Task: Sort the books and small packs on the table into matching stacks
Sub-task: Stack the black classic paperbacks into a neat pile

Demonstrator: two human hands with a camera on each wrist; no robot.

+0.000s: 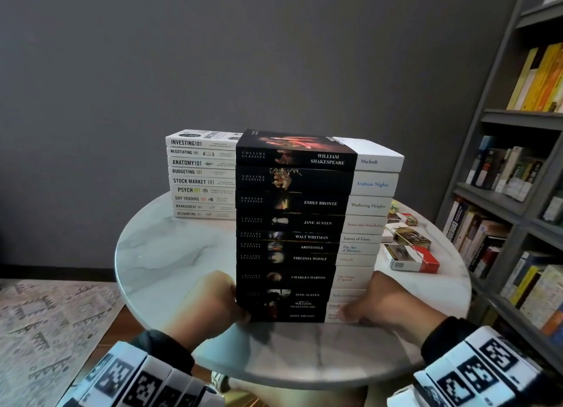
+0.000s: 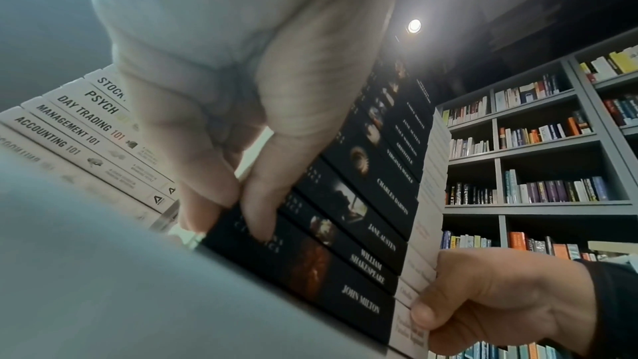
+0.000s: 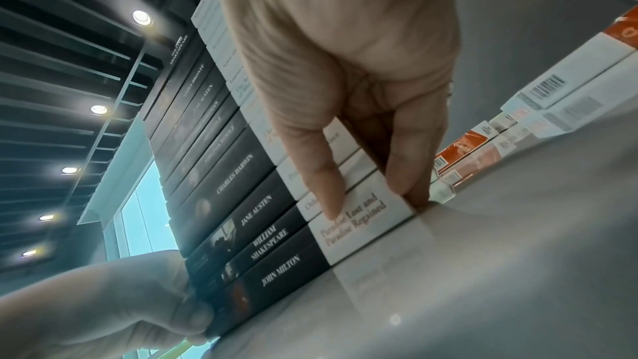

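A tall stack of black-and-white classics (image 1: 304, 224) stands at the front middle of the round marble table (image 1: 170, 254), spines toward me. My left hand (image 1: 234, 306) grips the lowest books at the stack's left end, thumb on the spines (image 2: 234, 209). At the right end, my right hand (image 1: 362, 309) grips the same bottom books, thumb on the white spine part and fingers round the end (image 3: 366, 195). The bottom book (image 3: 310, 264) lies at the tabletop. A stack of white "101" books (image 1: 201, 175) stands behind on the left. Small packs (image 1: 411, 257) lie to the right.
A grey bookshelf (image 1: 518, 193) full of books fills the right side, close to the table's edge. A grey wall is behind the table. A patterned rug (image 1: 45, 330) covers the floor at the left. Bare marble shows in front of the stack and at the left.
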